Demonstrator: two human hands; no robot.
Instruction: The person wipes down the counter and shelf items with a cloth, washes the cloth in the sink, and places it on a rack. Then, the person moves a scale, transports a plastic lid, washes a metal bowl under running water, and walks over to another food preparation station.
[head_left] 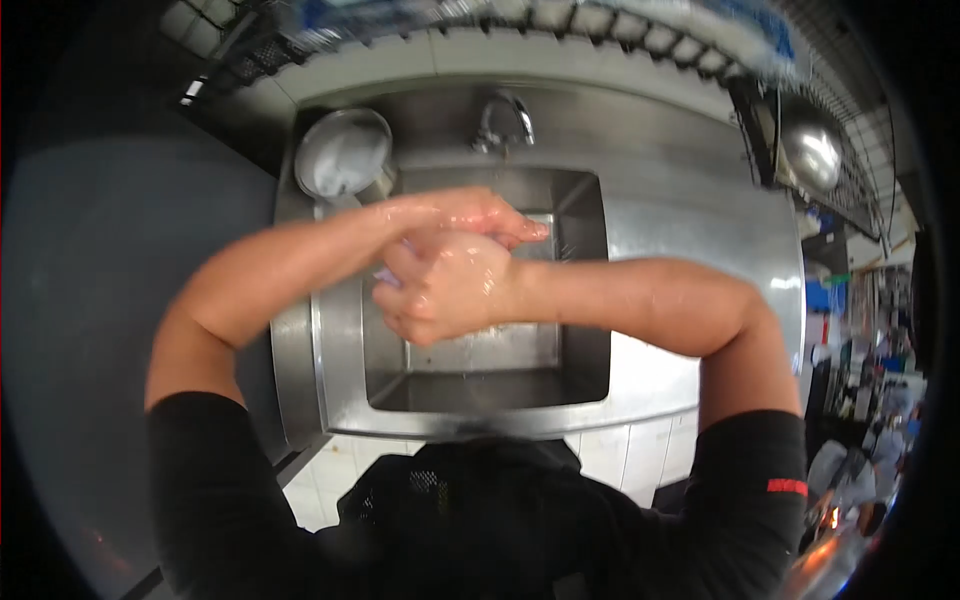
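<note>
My two wet hands are crossed close together above the steel sink basin (585, 345). My right hand (440, 290) is closed in front of my left, its fingers curled, with a pale lilac item (388, 277) showing at their edge. What that item is, I cannot make out. Just behind it, my left hand (480, 215) is stretched to the right, with one digit pointing past the right wrist. Most of its other fingers are hidden. Both forearms look wet. The chrome faucet (505, 120) stands at the back of the basin.
A round metal pot (345, 155) with whitish contents stands at the back left of the counter. Above hangs a black wire rack (620, 35). A shiny metal bowl (812, 155) rests on the right-hand rack. A dark grey panel (130, 300) borders the left side.
</note>
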